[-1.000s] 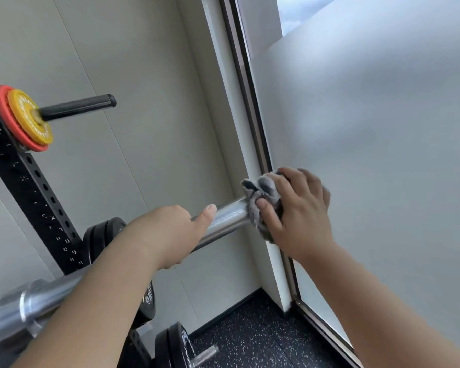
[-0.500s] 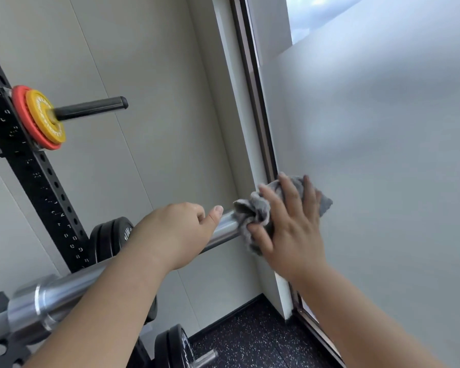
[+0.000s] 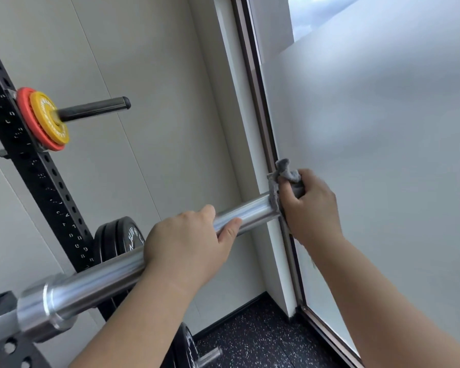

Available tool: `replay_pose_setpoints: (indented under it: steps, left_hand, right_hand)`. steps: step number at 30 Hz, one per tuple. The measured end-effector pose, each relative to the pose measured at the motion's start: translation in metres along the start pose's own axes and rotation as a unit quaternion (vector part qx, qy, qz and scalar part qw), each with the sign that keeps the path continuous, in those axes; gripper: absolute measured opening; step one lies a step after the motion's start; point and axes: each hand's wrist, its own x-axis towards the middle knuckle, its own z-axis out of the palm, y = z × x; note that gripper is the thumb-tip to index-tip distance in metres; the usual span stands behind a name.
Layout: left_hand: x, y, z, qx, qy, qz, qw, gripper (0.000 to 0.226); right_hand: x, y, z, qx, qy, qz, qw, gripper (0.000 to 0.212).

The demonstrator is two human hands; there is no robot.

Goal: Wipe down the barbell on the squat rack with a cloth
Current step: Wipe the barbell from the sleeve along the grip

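though speckled — dark floor (image 3: pixel 250 341) below barbell (image 3: pixel 104 277), pale wall (image 3: pixel 157 102)

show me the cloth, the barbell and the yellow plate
cloth (image 3: pixel 287 173): head view, on the grey fold bunched at the bar's end
barbell (image 3: pixel 250 211): head view, on the bare shiny sleeve near its end
yellow plate (image 3: pixel 42 105): head view, on the upper part of its face

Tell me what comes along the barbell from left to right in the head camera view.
barbell collar → left hand → barbell sleeve → cloth → right hand
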Motion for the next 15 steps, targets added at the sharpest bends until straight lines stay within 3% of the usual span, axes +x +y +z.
replay_pose_setpoints:
  steps: [10, 15]
  left_hand:
    - [-0.003, 0.006, 0.003, 0.026, 0.007, -0.026, 0.999, 0.063]
    - [-0.003, 0.008, 0.002, 0.023, 0.011, -0.031, 0.999, 0.062]
  right_hand:
    - [-0.024, -0.003, 0.000, -0.091, 0.042, -0.021, 0.995, 0.025]
    - [-0.015, -0.010, 0.001, -0.039, -0.013, -0.003, 0.999, 0.025]
